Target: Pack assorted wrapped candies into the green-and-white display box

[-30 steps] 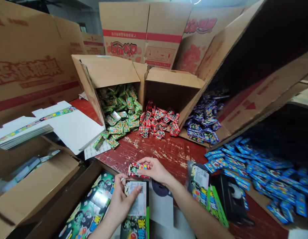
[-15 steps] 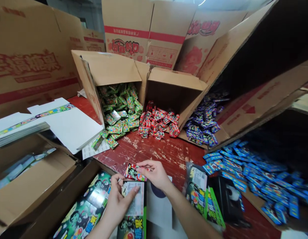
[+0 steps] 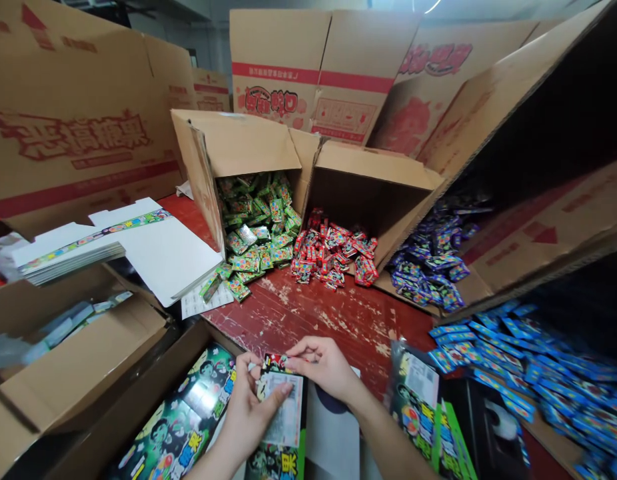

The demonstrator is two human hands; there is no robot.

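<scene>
My left hand (image 3: 246,410) grips a black and green printed candy box (image 3: 276,461), its thumb lying on the pale label on the near face. At the box's top end, my right hand (image 3: 329,371) pinches a small red candy packet (image 3: 274,362) between thumb and fingers. The packet's lower part is hidden behind the box's upper edge; whether it is inside the box I cannot tell. Left of my hands, an open carton (image 3: 153,357) holds several similar printed boxes (image 3: 176,433).
Tipped cartons hold green packets (image 3: 261,230), red packets (image 3: 333,250), purple packets (image 3: 431,263) and blue packets (image 3: 548,367). White flat cards (image 3: 173,257) lie left on the red table (image 3: 308,310). Right stand more printed boxes (image 3: 413,407) and a black tape dispenser (image 3: 481,427).
The red packet has moved down against the box's top end and shows less than before. The whole scene has shifted rightward in view.
</scene>
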